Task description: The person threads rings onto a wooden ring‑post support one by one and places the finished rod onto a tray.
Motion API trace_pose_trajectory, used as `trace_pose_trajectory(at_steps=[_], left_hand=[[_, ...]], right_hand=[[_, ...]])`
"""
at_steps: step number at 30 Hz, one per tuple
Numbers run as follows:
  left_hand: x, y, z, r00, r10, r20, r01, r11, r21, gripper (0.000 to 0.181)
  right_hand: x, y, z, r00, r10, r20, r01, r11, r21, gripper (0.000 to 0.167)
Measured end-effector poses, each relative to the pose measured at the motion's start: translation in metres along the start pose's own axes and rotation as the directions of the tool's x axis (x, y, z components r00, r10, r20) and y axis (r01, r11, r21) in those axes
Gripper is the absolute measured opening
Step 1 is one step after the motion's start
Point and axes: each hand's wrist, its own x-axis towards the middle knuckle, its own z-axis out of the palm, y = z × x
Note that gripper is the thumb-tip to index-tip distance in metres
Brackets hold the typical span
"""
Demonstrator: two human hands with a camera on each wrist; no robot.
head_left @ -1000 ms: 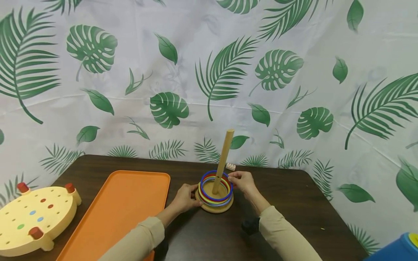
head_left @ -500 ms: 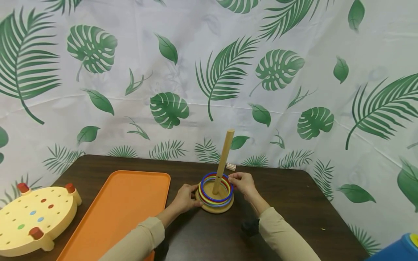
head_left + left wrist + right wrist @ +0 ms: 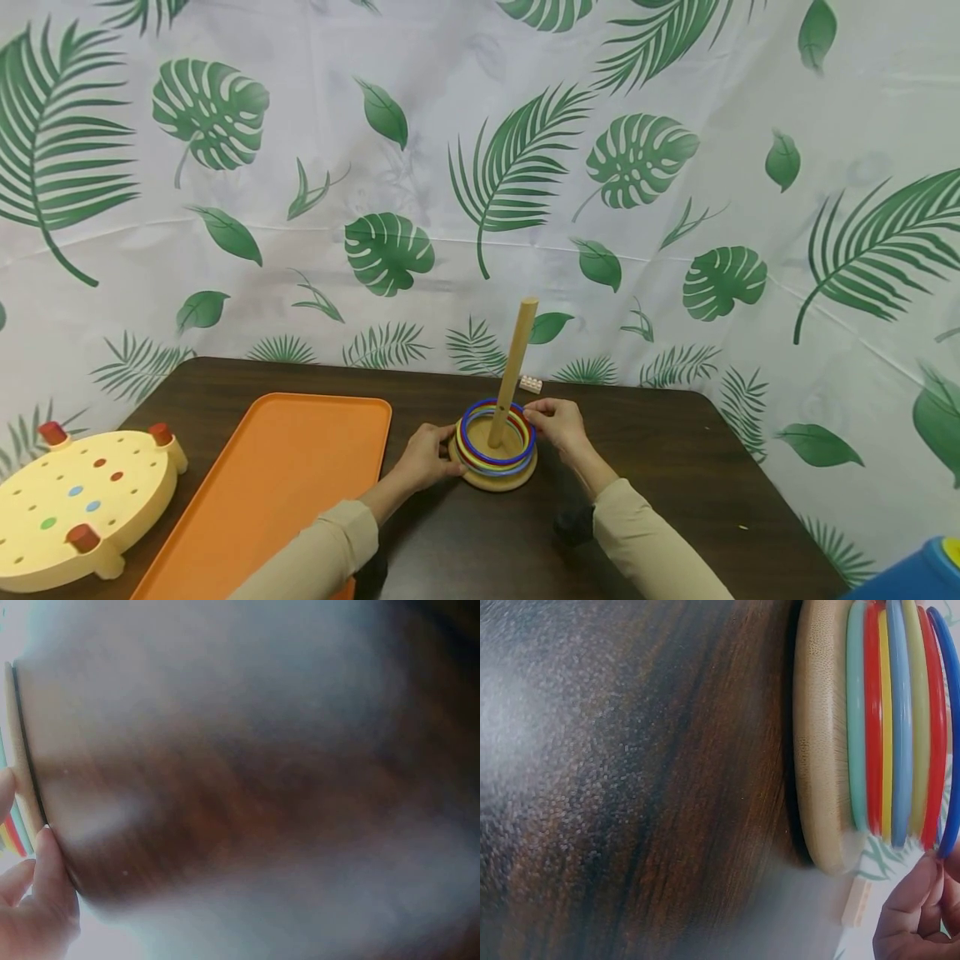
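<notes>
A wooden ring-toss stand has an upright peg [image 3: 514,367] on a round base [image 3: 501,484]. Several coloured rings lie stacked around the peg, among them a green ring [image 3: 856,712] lowest and a red ring [image 3: 934,735] near the top. Uppermost is a dark blue ring [image 3: 955,750]; my right hand [image 3: 557,423] pinches its right edge between thumb and fingers. My left hand [image 3: 424,455] grips the left rim of the base. In the left wrist view, fingertips [image 3: 49,859] touch that rim. The peg's foot shows through the rings in the head view.
An orange tray [image 3: 300,467] lies on the dark table [image 3: 480,550] to the left. Beyond it stands a round pegged board [image 3: 82,508]. A small pale toy brick [image 3: 531,384] sits behind the stand. A blue container [image 3: 903,575] shows at the lower right.
The far side of the dark blue ring has dropped slightly toward the rings beneath. Both hands stay almost where they were.
</notes>
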Motion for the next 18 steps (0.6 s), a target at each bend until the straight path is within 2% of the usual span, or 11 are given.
trace_pose_trajectory(at_steps=[18], left_hand=[[0.0013,-0.0007,0.0009,1.000,-0.017,-0.008,0.017,1.000,0.016,0.068]], right_hand=[[-0.0007,0.0017,0.0004,1.000,-0.011,-0.007,0.011,1.000,-0.004,0.013]])
